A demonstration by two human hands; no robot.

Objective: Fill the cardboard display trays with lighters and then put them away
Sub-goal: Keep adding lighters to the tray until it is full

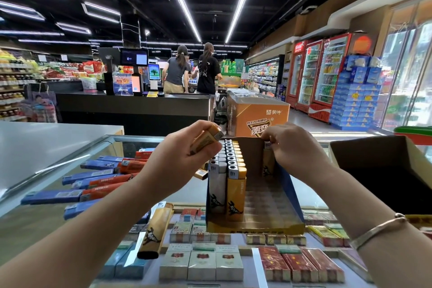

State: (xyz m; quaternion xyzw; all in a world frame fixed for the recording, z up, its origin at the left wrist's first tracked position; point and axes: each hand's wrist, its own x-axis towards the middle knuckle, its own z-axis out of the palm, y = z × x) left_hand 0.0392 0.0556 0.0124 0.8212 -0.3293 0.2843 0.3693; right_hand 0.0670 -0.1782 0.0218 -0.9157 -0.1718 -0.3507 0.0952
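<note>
In the head view, nearest the camera are the two bare forearms, the right one wearing a thin bangle (378, 229) at the wrist. They reach over a glass surface (70, 170), under which rows of cigarette packs (201, 264) lie in a case.

The cardboard display tray (257, 224) stands on the glass and serves as the landmark here. Inside it, along its left wall, two rows of lighters (228, 170) stand upright, a white row outermost and a yellow row just beside it; the rest of the tray floor is bare apart from a lighter or two standing at the far right corner.

The left hand (187, 149) hovers just left of the tray's far end, its fingers (205, 147) curled around a few yellow lighters (207, 138) held tilted above the rows. The right hand (292, 145) is at the tray's far right corner, its fingers (271, 138) bent and pinching the top edge of the back wall.

Near the tray's left front corner a single yellow lighter (154, 229) lies flat on the glass. Farther left of the tray lies a loose heap of blue and orange lighters (98, 180). Right of the tray stands an open dark cardboard box (383, 170). Well beyond the tray, two people (191, 70) stand with their backs turned at a dark checkout counter (131, 103).
</note>
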